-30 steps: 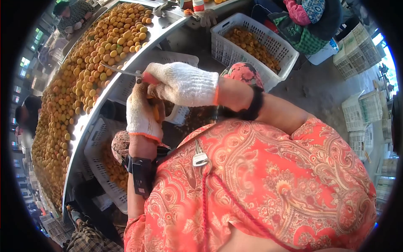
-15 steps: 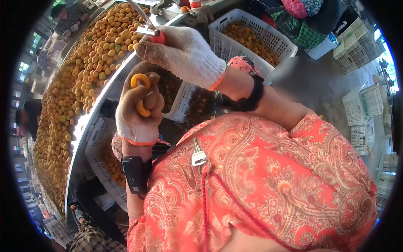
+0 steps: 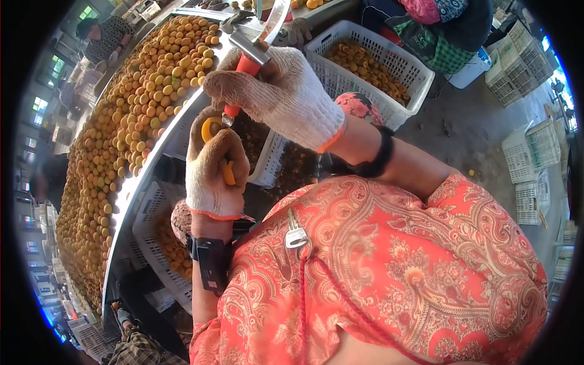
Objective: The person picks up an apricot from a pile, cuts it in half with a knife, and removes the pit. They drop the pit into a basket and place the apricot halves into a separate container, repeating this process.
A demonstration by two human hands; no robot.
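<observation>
My left hand (image 3: 214, 173), in a white knit glove, is closed around a cut orange fruit (image 3: 212, 129), its open half showing above the fingers. My right hand (image 3: 281, 97), also gloved, grips a knife (image 3: 255, 45) by its red handle, just above and right of the fruit, with the blade pointing up and away. Both hands are over a white crate (image 3: 267, 164) at the edge of the long metal table (image 3: 137, 182).
The table is heaped with several orange fruits (image 3: 121, 121). White crates of fruit stand at the top right (image 3: 371, 61) and below the table (image 3: 161, 243). Other people work at the table's far end (image 3: 103, 36) and at the top right (image 3: 450, 24). Stacked crates stand on the right.
My right hand has tilted the knife, blade now pointing up and right. My left hand has closed more over the fruit and shifted slightly right.
</observation>
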